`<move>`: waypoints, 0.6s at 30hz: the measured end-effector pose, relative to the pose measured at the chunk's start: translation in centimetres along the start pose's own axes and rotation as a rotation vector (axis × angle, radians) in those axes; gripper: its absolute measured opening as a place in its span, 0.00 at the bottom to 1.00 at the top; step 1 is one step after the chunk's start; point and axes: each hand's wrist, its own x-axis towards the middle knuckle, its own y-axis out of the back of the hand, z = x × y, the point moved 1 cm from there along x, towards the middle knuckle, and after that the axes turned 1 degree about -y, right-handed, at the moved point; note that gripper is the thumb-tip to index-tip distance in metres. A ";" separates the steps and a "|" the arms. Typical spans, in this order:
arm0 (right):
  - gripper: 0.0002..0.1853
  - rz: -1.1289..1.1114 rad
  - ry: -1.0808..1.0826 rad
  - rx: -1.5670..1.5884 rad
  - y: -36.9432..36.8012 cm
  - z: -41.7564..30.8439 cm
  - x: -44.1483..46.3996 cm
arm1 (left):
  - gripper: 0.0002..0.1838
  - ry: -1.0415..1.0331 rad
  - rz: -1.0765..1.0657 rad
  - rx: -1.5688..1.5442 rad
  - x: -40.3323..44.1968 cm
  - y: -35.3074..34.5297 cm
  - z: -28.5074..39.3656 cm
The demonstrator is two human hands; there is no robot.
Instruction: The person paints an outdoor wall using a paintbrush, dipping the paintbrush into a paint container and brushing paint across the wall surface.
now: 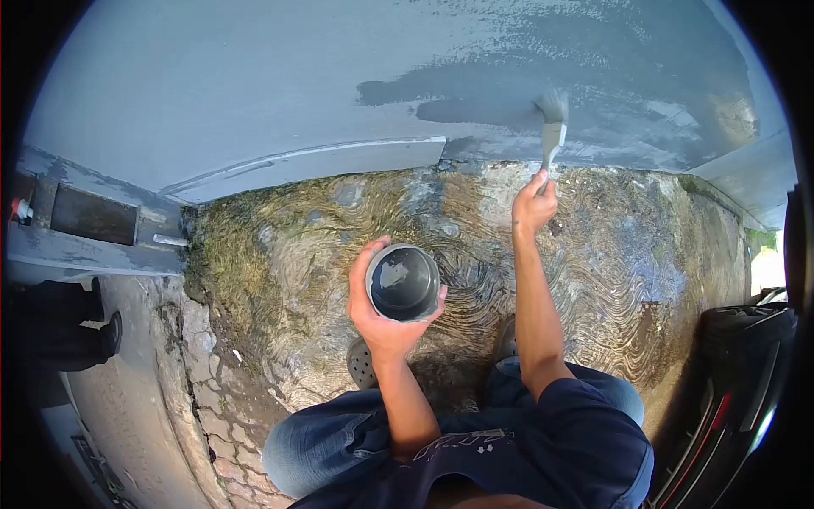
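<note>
My left hand is wrapped round a round grey paint pot, its open top facing me and dark grey paint inside. In my right hand is the handle of a paintbrush with a pale ferrule. Its bristles, a little blurred, press against the low part of the wall. Darker grey, wet-looking paint spreads around the brush, with uneven streaks above it. Lighter grey covers the wall to the left.
Mossy, swirl-patterned concrete ground lies between me and the wall. A raised ledge runs along the wall's foot. A dark vehicle stands at right. Another person's legs show at far left, beside a recessed opening.
</note>
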 end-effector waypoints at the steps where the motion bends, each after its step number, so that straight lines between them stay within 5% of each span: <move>1: 0.18 0.145 0.108 -0.055 0.3 0.2 0.6 | 0.54 -0.018 -0.012 0.016 -0.1 -0.2 0.2; 3: 0.20 0.294 0.196 -0.095 -0.3 -0.3 -0.6 | 0.54 -0.050 -0.039 0.046 0.1 0.1 0.2; 5: 0.18 -0.135 -0.037 0.111 -1.1 -3.6 -3.6 | 0.53 -0.021 -0.038 0.010 -0.1 -0.3 0.4; 7: 0.16 -0.256 -0.006 0.211 -2.2 -7.6 -7.4 | 0.53 -0.037 -0.024 -0.008 -0.1 -0.5 0.5; 12: 0.15 -0.355 0.209 0.197 -4.1 -13.2 -14.1 | 0.53 -0.053 -0.014 -0.029 0.1 -0.1 0.8; 14: 0.14 -0.580 0.350 0.140 -4.0 -13.9 -15.2 | 0.53 0.009 0.025 -0.054 0.0 -0.2 1.0; 18: 0.16 -0.512 0.378 0.142 -3.2 -11.9 -12.6 | 0.52 0.028 0.002 -0.074 0.3 -0.2 1.5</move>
